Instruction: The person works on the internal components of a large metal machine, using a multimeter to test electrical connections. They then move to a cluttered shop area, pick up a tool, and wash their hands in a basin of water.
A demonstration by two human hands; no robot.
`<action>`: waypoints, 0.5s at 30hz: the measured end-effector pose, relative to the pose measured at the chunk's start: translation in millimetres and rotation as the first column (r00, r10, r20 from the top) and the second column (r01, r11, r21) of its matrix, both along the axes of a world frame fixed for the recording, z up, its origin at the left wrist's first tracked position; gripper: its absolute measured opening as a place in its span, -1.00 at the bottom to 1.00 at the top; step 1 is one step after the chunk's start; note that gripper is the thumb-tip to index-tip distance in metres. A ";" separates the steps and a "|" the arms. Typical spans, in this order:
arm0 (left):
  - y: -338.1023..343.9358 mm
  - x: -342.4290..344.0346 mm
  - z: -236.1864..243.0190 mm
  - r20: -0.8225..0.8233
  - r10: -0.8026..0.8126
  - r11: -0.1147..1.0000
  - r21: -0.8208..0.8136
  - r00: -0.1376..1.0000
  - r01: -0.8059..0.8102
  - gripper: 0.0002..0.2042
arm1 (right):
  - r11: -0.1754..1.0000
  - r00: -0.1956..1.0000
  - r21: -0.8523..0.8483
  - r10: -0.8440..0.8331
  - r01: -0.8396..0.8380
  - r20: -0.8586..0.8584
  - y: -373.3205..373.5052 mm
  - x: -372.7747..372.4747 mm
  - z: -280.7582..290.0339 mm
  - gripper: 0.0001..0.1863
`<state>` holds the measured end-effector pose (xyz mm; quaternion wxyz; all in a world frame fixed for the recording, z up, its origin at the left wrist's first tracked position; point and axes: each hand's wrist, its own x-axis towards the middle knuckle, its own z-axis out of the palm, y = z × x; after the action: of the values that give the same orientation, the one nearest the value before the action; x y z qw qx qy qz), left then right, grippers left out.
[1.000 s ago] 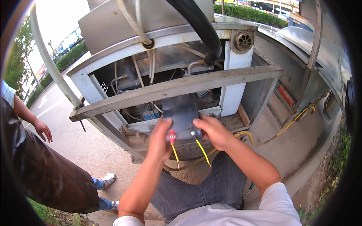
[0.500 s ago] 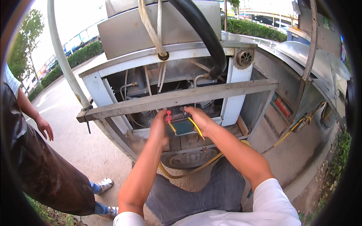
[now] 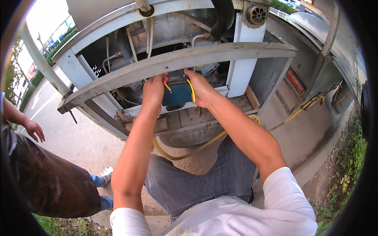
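The teal-and-dark box sits between the left hand and right hand, whose fingers clasp its sides.

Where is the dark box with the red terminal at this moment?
In the head view, the dark box is held between the left hand and the right hand, just above and left of centre, below the grey crossbar.

Grimy bottom shelf; brown block at right end.

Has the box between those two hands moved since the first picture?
Yes, forward: against the grey bar, the box's wired end sat well below it in view, and now shows close under its lower edge.
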<state>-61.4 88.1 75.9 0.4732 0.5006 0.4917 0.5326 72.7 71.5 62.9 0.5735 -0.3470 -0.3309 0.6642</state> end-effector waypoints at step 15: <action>46.1 -0.3 -23.7 0.302 0.025 0.999 -0.032 0.953 -0.017 -0.74 | 0.946 0.913 0.277 -0.258 0.171 0.317 52.9 -17.7 -17.8 -0.41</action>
<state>-61.7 134.2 52.2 0.5444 0.4011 0.4265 0.6007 55.0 124.4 45.1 0.6136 -0.4209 -0.4658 0.4789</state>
